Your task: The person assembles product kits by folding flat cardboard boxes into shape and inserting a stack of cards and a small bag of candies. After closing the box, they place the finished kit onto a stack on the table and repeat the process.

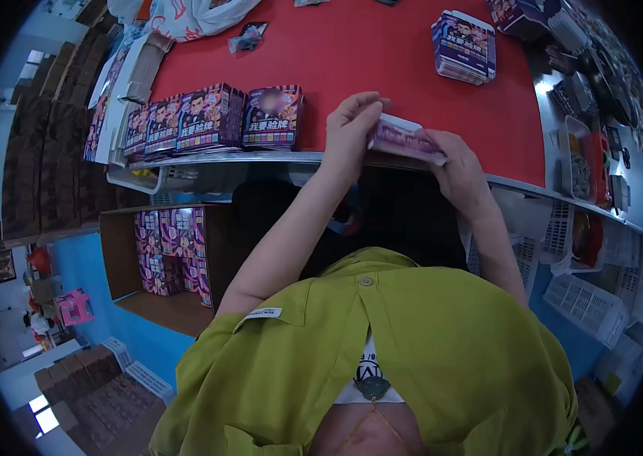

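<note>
A small purple printed carton (407,140) with a white flap is held at the front edge of the red table, tilted so that a narrow side faces me. My left hand (353,125) has its fingers curled at the carton's left end. Gripping the right end is my right hand (457,163), thumb and fingers closed on it. Whether anything is inside the carton cannot be seen. To the left of my left hand, a row of finished-looking purple card boxes (272,118) stands along the table edge.
A stack of flat purple cartons (464,47) lies at the back right of the red table (352,53). White plastic bags (200,17) and a small clear packet (248,38) lie at the back left. An open cardboard box (158,304) below left holds several purple boxes. Baskets (584,304) stand at right.
</note>
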`<state>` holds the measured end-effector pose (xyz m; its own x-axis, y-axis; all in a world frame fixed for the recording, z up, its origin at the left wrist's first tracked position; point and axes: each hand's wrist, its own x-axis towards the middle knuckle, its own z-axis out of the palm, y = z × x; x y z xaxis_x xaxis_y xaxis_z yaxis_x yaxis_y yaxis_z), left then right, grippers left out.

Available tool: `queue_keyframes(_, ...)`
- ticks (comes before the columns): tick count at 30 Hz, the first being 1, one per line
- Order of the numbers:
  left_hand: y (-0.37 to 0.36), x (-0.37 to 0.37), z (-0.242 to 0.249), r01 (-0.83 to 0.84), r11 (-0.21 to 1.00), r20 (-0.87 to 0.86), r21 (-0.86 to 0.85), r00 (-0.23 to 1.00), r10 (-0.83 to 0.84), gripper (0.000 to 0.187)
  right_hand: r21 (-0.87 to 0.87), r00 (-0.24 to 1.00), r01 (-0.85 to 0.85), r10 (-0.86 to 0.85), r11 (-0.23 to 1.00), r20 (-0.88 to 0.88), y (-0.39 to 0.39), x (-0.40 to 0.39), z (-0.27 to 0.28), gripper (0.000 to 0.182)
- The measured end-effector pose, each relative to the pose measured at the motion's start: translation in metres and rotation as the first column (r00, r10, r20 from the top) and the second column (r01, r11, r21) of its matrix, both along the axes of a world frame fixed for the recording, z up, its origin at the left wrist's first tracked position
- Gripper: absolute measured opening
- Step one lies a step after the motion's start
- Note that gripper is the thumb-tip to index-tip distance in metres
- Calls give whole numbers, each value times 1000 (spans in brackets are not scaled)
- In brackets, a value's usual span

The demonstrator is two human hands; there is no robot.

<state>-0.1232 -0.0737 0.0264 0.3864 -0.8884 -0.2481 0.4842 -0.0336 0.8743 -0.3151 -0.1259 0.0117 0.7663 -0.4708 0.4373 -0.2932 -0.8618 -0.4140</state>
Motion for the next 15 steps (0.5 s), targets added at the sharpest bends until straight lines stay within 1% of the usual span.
queue_keyframes(1, 6, 3, -3, 39, 994, 74, -105, 997, -31, 33, 162, 997, 82, -81, 983, -7, -3, 1, 5, 41)
queue_keyframes(2, 10, 4, -4, 52, 993, 75, -103, 996, -45, 33, 164, 995, 95, -95, 982, -7, -6, 4, 15, 41)
queue_keyframes(3, 14, 5, -4, 150, 964, 156, -217, 981, -117, 35, 344, 991, 115, -84, 932, -104, -9, 9, 29, 40)
queue_keyframes(4, 16, 5, -6, 247, 915, 242, -320, 955, -173, 38, 510, 979, 145, -50, 848, -196, -13, 11, 36, 40)
queue_keyframes(5, 16, 5, -9, 247, 915, 241, -318, 955, -173, 38, 512, 979, 146, -49, 847, -197, -17, 12, 35, 40)
queue_keyframes(7, 17, 8, -13, 223, 909, 366, -353, 927, -85, 34, 543, 995, 78, -29, 836, -99, -25, 15, 32, 40)
queue_keyframes(8, 15, 9, -14, 223, 908, 367, -355, 927, -84, 34, 542, 995, 78, -29, 837, -99, -27, 17, 29, 40)
queue_keyframes(10, 9, 9, -11, 158, 949, 329, -272, 942, -62, 26, 501, 993, -69, 10, 863, 120, -29, 19, 22, 43)
queue_keyframes(11, 6, 9, -9, 159, 948, 324, -275, 944, -64, 26, 500, 993, -64, 7, 864, 114, -27, 18, 19, 43)
queue_keyframes(13, -1, 12, 1, 121, 975, 155, -186, 984, -93, 20, 691, 909, -239, -93, 682, 406, -23, 21, 15, 34)
queue_keyframes(14, -4, 14, 3, 119, 975, 154, -187, 984, -91, 20, 690, 909, -240, -91, 682, 406, -22, 23, 14, 34)
queue_keyframes(15, -6, 14, 6, 116, 978, 166, -173, 982, -87, 18, 775, 888, -259, -173, 576, 426, -22, 25, 13, 31)
